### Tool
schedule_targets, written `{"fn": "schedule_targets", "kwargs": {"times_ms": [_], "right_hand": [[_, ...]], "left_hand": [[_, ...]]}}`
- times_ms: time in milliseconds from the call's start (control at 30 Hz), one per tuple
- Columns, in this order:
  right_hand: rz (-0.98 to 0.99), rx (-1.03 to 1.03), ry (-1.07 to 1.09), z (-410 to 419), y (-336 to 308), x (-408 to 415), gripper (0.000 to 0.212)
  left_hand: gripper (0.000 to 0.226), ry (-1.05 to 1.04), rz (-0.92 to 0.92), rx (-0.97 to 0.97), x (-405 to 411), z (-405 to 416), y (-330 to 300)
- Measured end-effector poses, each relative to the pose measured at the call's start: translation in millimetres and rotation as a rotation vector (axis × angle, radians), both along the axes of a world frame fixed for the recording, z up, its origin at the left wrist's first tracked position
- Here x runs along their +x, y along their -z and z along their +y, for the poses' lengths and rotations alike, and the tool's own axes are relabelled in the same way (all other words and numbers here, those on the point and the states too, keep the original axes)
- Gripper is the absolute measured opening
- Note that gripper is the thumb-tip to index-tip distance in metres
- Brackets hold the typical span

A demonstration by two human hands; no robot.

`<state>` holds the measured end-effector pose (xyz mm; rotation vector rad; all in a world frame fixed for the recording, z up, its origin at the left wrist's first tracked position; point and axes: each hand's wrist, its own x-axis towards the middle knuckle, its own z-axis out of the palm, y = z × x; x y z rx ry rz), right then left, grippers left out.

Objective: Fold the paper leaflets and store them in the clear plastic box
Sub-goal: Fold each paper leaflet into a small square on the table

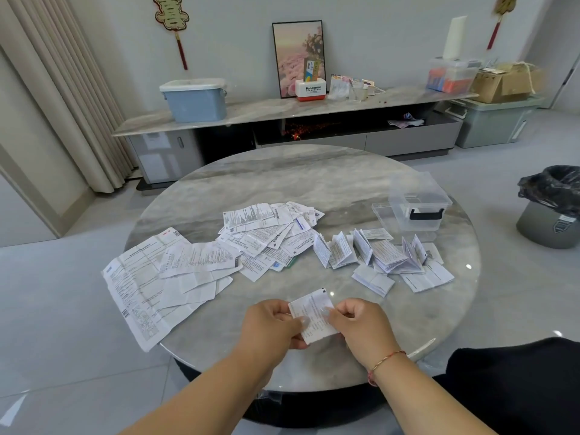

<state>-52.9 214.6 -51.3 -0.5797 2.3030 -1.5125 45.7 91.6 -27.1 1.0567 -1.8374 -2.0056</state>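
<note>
1. This is a home living room, with pale floor tiles (62,277) and long beige curtains (62,89) at the left
2. A low media cabinet (282,111) with a marble-look top runs along the back wall; a framed picture (298,54) leans on it, near a blue storage bin (194,98)
3. Two red-tasselled knot ornaments hang on the wall, one at the left (172,17)
4. A round marble-look table (298,177) stands in front, with a lined trash can (552,208) on the floor to its right
5. Cardboard boxes (505,81) and plastic tubs (492,120) sit stacked in the right corner
</note>
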Motion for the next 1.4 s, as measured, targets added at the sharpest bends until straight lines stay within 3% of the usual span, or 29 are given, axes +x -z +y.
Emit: {"fn": "schedule_targets", "kwargs": {"times_ms": [100,233,267,333,433,600,667,733,867,1033,1133,1267,1400], "right_hand": [[0.010,0.018,0.003,1.3,-2.6,-1.9,0.030],[-0.042,-0.077,0.020,2.9,-8.2,-2.5,0.017],[-0.064,-0.117,-0.020,3.9,-10.1,-2.2,0.024],[-0.078,-0.170,-0.139,6.5,-13.6,-2.2,0.045],[0.010,-0.115,-0.202,6.3,-15.9,-6.2,0.042],[0.297,-0.031,-0.150,4.1,-14.1,-8.5,0.014],[0.391,-0.019,-0.155,1.9,-13.2,-7.1,0.008],[0.445,-0.016,-0.164,-0.9,-10.6,-5.9,0.008],[0.465,-0.003,-0.207,-1.9,-13.2,-5.6,0.020],[0.456,0.065,-0.100,3.4,-19.5,-7.7,0.033],[0.297,0.039,-0.022,6.1,-20.8,-8.8,0.032],[0.029,0.031,-0.122,9.6,-25.8,-9.5,0.021],[0.053,0.105,0.034,11.9,-16.6,-16.0,0.024]], "left_hand": [[0.008,-0.037,0.022,0.056,-4.0,-0.3,-1.1],[0.035,-0.071,0.051,0.064,-7.1,5.6,-2.4],[0.039,-0.072,0.051,0.024,-7.1,5.3,-2.6],[0.038,-0.044,0.065,-0.055,-6.4,3.8,-4.1],[0.021,0.051,0.083,-0.136,-5.2,2.2,-8.9],[0.005,0.181,0.029,-0.474,-2.2,0.2,-7.7],[0.008,0.162,-0.003,-0.686,-1.0,-0.9,-5.2],[0.013,0.166,-0.004,-0.778,0.3,0.7,-7.0],[0.018,0.143,-0.038,-0.658,-0.8,2.6,-11.5],[0.013,0.125,-0.072,-0.523,-5.7,3.4,-16.7],[0.014,0.090,-0.037,-0.338,-8.3,5.9,-19.7],[0.014,0.076,-0.038,-0.291,-9.7,3.5,-14.3],[0.013,0.086,-0.026,-0.239,-13.1,5.3,-11.2]]}}
